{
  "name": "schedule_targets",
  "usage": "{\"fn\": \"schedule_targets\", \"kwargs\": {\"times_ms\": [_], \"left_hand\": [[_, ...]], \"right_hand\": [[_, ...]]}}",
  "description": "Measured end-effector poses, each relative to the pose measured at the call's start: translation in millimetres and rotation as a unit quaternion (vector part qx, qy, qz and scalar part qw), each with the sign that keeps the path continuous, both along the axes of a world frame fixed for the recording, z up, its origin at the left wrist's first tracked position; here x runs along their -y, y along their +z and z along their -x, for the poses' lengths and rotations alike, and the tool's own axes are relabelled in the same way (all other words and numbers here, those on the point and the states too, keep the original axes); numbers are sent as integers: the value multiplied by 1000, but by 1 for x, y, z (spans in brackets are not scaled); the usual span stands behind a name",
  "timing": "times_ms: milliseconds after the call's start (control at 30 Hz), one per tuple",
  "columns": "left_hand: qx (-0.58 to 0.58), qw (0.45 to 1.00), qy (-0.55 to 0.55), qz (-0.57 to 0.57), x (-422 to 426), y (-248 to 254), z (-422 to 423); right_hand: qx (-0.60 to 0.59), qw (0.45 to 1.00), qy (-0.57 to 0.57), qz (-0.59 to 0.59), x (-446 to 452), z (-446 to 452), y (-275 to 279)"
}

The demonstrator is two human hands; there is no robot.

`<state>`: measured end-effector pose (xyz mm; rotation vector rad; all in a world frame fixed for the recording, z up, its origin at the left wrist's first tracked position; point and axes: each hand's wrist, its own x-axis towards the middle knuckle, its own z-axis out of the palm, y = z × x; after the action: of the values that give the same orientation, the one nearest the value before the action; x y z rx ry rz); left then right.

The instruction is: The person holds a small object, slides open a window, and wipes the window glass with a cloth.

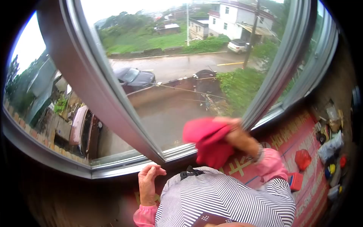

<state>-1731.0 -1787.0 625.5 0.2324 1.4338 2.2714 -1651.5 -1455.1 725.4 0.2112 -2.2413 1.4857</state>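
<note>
A bunched red cloth (211,142) is held in my right hand (242,139), in front of the lower right part of the window pane. The hand is smeared by motion, and its fingers wrap over the cloth's top edge. My left hand (148,181) is raised just below the window sill (117,168), with its fingers curled loosely, thumb apart, and nothing seen in them. Between the hands, the striped apron (211,193) covers my front. The grey window frame (109,81) rises at the left of the cloth.
Below the sill at the right lies a red printed sheet (280,162) with a red plastic bag (303,159) and a red box (295,181). Several tools and bags line the far right edge. Outside are a road (181,64) and a dark car (136,77).
</note>
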Motion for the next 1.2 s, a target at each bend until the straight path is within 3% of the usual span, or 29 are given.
{"fn": "schedule_targets", "kwargs": {"times_ms": [67,133,267,400,533,633,733,767,833,900,1000,1033,1100,1200], "left_hand": [[16,999,13,28,10,-11,0],[12,999,9,48,7,-8,4],[-4,998,-57,-10,-16,3,10],[-11,995,-86,-44,-31,19,0],[-13,996,-85,-28,-25,17,-7],[5,999,-42,-29,-8,9,-8],[13,997,52,-49,15,-4,-8],[9,995,80,-57,24,-9,-6],[3,987,147,-66,38,-9,-7],[-1,981,185,-55,51,-17,-4],[-42,975,217,-32,50,-10,2],[-52,973,225,-17,48,-3,3],[-122,967,224,18,38,15,14],[-193,961,196,0,21,48,32]], "right_hand": [[-202,949,-133,-201,-25,-14,71],[-321,842,-295,-317,-44,-24,134],[-380,653,-471,-456,-83,-1,230],[-369,550,-497,-562,-92,62,284],[-412,503,-429,-627,-9,110,286],[-441,499,-335,-667,93,106,247],[-400,499,-218,-738,164,109,170],[-391,529,-155,-737,172,120,127],[-386,701,98,-592,145,141,-6],[-140,819,221,-510,115,126,-79],[-8,864,200,-462,90,105,-67],[-27,909,173,-378,90,97,-36],[-140,945,147,-256,87,93,29],[-322,879,-65,-345,70,74,141]]}}
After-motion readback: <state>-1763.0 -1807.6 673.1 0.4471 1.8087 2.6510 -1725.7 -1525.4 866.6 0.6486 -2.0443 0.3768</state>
